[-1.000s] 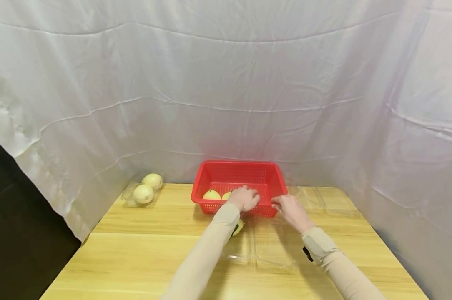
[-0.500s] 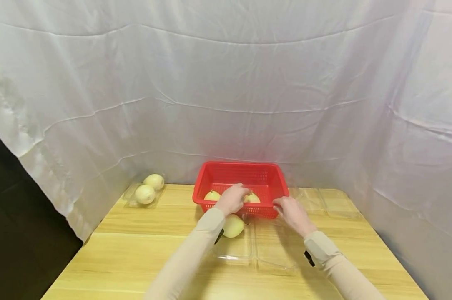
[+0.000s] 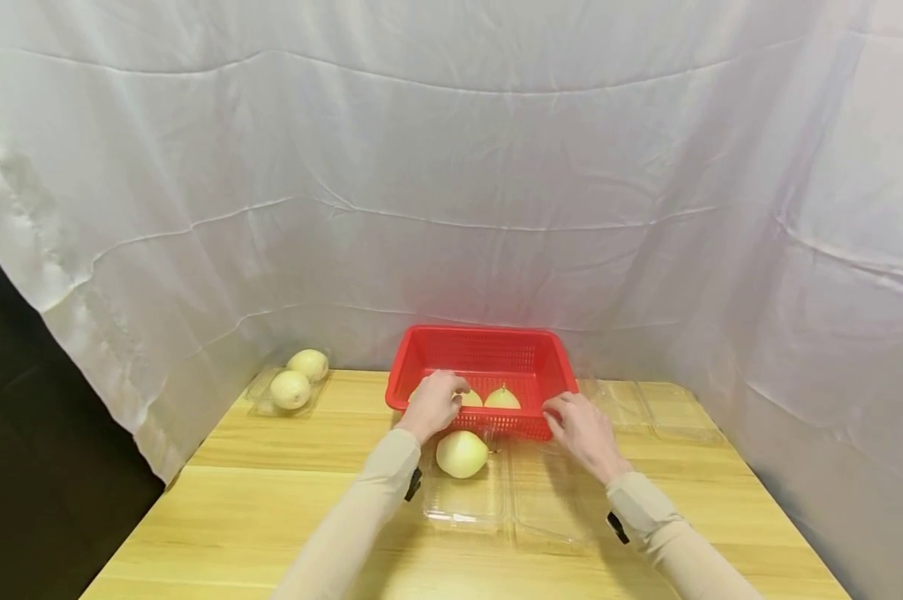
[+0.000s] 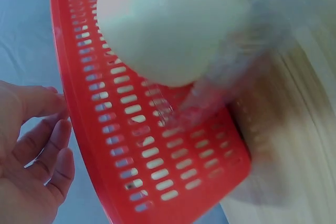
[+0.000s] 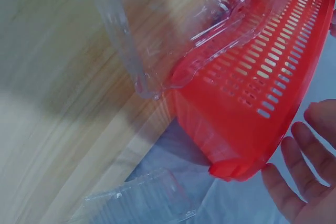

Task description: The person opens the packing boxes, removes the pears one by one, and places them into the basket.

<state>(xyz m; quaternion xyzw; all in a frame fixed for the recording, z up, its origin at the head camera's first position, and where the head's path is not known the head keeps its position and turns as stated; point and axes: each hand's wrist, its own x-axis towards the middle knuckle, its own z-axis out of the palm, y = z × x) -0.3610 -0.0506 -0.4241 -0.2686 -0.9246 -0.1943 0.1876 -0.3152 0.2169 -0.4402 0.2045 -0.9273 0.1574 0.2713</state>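
My left hand (image 3: 433, 403) reaches over the front rim of the red plastic basket (image 3: 481, 335), towards its left end. In the left wrist view its fingers (image 4: 62, 169) are loosely bent beside the rim, with nothing between them. Pears lie inside the basket: one pear (image 3: 501, 397) in plain sight, another (image 3: 471, 399) partly behind the hand. My right hand (image 3: 582, 427) is at the basket's front right corner. In the right wrist view its fingers (image 5: 298, 153) are spread, fingertips right at the rim. Before the basket, a pear (image 3: 462, 455) sits in a clear plastic clamshell box (image 3: 466, 508).
At the back left, two pears (image 3: 290, 390) rest in another clear box (image 3: 260, 392). A further clear box (image 3: 676, 406) lies open at the right of the wooden table (image 3: 286, 500). Pale cloth (image 3: 451, 167) hangs behind and beside the table.
My left hand has moved left along the basket's front rim, uncovering a pear inside and the pear in the front box. My right hand stays at the right corner.
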